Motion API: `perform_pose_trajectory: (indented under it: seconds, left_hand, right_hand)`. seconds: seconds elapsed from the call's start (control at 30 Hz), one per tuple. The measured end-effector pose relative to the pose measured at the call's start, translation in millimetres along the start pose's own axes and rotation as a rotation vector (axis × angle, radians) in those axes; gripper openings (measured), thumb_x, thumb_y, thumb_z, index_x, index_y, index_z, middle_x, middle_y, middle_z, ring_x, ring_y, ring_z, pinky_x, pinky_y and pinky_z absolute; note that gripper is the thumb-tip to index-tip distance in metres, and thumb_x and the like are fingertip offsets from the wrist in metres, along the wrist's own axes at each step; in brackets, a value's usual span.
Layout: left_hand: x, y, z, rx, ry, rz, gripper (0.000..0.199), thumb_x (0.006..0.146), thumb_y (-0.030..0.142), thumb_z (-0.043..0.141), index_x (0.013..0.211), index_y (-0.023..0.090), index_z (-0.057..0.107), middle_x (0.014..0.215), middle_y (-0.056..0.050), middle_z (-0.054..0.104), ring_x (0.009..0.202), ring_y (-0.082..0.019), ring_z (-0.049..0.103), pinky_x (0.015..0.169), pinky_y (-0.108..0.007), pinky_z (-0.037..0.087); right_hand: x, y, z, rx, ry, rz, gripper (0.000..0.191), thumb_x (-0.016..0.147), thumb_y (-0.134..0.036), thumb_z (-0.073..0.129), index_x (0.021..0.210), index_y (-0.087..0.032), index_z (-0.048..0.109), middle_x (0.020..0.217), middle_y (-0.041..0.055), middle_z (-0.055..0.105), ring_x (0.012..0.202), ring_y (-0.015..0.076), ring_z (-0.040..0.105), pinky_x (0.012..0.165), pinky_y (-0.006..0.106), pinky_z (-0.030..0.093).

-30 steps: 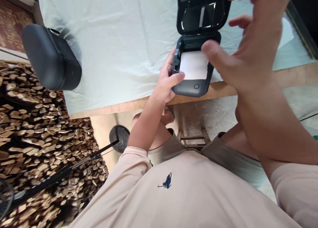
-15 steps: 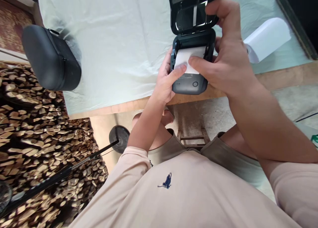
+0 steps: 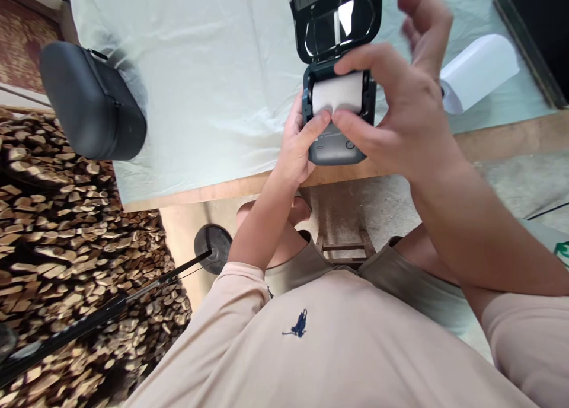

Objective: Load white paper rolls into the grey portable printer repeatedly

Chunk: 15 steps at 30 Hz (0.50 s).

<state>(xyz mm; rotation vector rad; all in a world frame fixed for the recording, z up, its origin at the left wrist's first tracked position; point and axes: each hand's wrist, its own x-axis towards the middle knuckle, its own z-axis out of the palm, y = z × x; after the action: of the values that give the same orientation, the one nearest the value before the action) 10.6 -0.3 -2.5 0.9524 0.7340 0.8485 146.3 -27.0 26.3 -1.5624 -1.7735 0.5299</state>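
Note:
A small dark portable label printer [image 3: 333, 150] is held above the table edge with its hinged lid [image 3: 335, 22] raised. A white paper roll [image 3: 340, 93] lies in its compartment. My left hand [image 3: 297, 138] is closed around the printer's left side, its thumb at the roll's lower edge. Over the printer's right side, my right hand [image 3: 400, 105] has its thumb at the roll's front edge and its index finger bent over the roll's far edge. Its other fingers are raised and spread, slightly blurred. The undersides of the printer and left fingers are hidden.
On the cloth-covered table [image 3: 200, 88] stand a black zip case [image 3: 91, 102] at left and a larger white paper roll [image 3: 480, 73] at right. A dark flat object [image 3: 537, 34] occupies the right corner. Stacked firewood [image 3: 57, 265] and a black stand [image 3: 213, 248] are lower left.
The printer has shifted slightly left. My right hand has left the lid; its index finger has come down to the roll and other fingers lifted. Less paper covers the printer's front.

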Motion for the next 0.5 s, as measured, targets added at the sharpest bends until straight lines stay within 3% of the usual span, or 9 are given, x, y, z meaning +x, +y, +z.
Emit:
perform_pose_trajectory:
  seconds: [0.13, 0.3, 0.4, 0.5]
  left_hand:
    - [1, 1, 1.5, 0.025, 0.021, -0.034, 0.033, 0.077, 0.025, 0.036, 0.110, 0.026, 0.033, 0.106, 0.007, 0.050, 0.119, -0.015, 0.028, 0.097, -0.027, 0.038]
    - [2, 0, 1.8, -0.011, 0.003, -0.030, 0.038, 0.074, 0.026, 0.041, 0.112, 0.029, 0.033, 0.107, 0.006, 0.050, 0.120, -0.019, 0.028, 0.100, -0.034, 0.035]
    - [1, 0, 2.0, -0.021, -0.033, 0.003, 0.043, 0.073, 0.029, 0.042, 0.114, 0.034, 0.029, 0.108, 0.009, 0.048, 0.120, -0.018, 0.026, 0.098, -0.034, 0.038]
    - [1, -1, 2.2, -0.002, -0.053, 0.011, 0.045, 0.074, 0.027, 0.042, 0.116, 0.033, 0.028, 0.111, 0.009, 0.045, 0.117, -0.017, 0.031, 0.096, -0.034, 0.039]
  right_hand:
    - [1, 5, -5, -0.325, -0.098, -0.062, 0.036, 0.064, -0.051, 0.039, 0.095, -0.035, 0.047, 0.123, -0.0117, 0.010, 0.122, 0.0136, 0.014, 0.107, 0.033, 0.021]
    - [2, 5, -10, -0.370, -0.133, -0.082, 0.034, 0.070, -0.050, 0.028, 0.100, -0.040, 0.041, 0.110, -0.0141, 0.035, 0.111, 0.0072, 0.031, 0.098, 0.033, 0.031]
    - [3, 5, -16, -0.377, -0.078, -0.089, 0.034, 0.072, -0.042, 0.028, 0.104, -0.040, 0.037, 0.108, -0.0142, 0.037, 0.110, 0.0072, 0.032, 0.097, 0.033, 0.031]
    - [5, 7, -20, -0.387, -0.135, -0.026, 0.032, 0.070, -0.040, 0.032, 0.102, -0.040, 0.039, 0.105, -0.0137, 0.041, 0.108, 0.0085, 0.034, 0.096, 0.033, 0.030]
